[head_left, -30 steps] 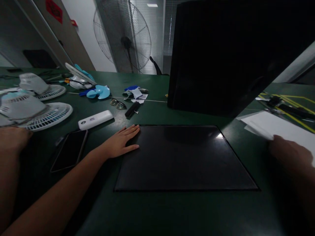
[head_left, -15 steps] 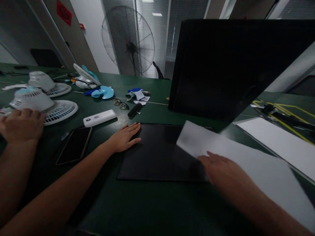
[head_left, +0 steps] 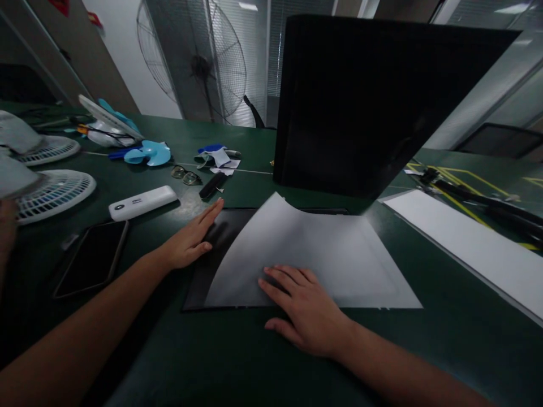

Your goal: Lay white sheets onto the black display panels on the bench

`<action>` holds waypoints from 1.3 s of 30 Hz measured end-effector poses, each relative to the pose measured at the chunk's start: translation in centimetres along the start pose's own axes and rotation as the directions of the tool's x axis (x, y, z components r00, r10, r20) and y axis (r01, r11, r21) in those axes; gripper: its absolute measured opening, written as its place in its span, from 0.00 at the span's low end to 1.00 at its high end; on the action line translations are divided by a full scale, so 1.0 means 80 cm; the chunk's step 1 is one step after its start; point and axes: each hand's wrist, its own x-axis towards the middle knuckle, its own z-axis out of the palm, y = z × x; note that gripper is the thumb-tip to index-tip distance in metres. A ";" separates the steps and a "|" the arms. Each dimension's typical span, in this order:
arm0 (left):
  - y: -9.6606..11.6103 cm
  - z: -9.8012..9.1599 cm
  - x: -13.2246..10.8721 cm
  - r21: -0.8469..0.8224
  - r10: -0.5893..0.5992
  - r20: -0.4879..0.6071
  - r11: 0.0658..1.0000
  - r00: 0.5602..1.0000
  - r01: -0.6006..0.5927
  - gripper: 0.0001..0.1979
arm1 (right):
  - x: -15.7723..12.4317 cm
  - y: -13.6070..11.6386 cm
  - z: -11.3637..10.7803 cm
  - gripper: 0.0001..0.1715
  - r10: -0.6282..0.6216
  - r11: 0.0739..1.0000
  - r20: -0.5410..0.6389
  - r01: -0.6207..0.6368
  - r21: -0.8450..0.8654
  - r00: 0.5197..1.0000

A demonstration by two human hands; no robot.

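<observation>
A thin white sheet [head_left: 314, 249] lies over most of a flat black panel [head_left: 224, 226] on the green table. The sheet's left edge curves up off the panel, and its right end reaches past the panel. My right hand [head_left: 301, 308] is spread open across the sheet's lower middle, fingers pointing left. At the panel's left end, my left hand [head_left: 190, 237] is open, with fingers stretched out and its edge by the panel. Neither hand grips anything.
A large black screen-like panel [head_left: 365, 107] stands behind. White sheets [head_left: 462, 243] lie right. Left are a phone [head_left: 93, 257], a white power bank [head_left: 143, 202], glasses [head_left: 185, 174], a black tool [head_left: 212, 185] and white fan parts [head_left: 59, 192]. Another person's hand [head_left: 7, 226] shows at the left edge.
The white sheet has swung left from my right side onto the black panel. My right hand has let go of it and now lies open on top. The view has shifted right.
</observation>
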 end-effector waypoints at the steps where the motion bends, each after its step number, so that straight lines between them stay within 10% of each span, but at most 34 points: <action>1: 0.004 0.000 0.002 -0.002 0.009 0.002 1.000 1.000 -0.009 0.50 | 0.002 0.002 0.000 0.42 0.001 1.000 -0.001 -0.001 0.005 1.000; 9: 0.029 -0.011 0.009 0.182 -0.112 -0.098 0.975 0.989 0.129 0.56 | 0.035 -0.004 0.007 0.47 -0.090 0.996 -0.043 0.091 0.009 0.995; 15: 0.003 -0.008 0.003 0.366 -0.269 0.082 0.904 0.960 0.222 0.48 | 0.040 -0.001 -0.008 0.49 -0.155 0.984 -0.049 0.158 0.078 0.987; 22: -0.003 0.000 0.001 0.317 -0.355 0.021 0.889 0.935 0.331 0.67 | -0.040 0.187 -0.046 0.39 0.309 0.938 -0.208 -0.333 -0.096 0.928; 26: 0.009 -0.008 0.004 0.316 -0.249 0.065 0.924 0.966 0.216 0.51 | -0.098 0.295 -0.041 0.35 0.468 0.855 -0.242 -0.505 -0.122 0.850; 30: 0.010 -0.013 0.007 0.311 -0.246 0.282 0.938 0.927 0.154 0.29 | -0.153 0.348 -0.038 0.37 0.619 0.722 -0.347 -0.684 -0.101 0.705; 39: 0.006 -0.020 0.010 0.286 -0.280 0.308 0.939 0.909 0.193 0.32 | -0.263 0.412 -0.059 0.51 0.948 0.134 -0.301 -0.987 0.084 0.103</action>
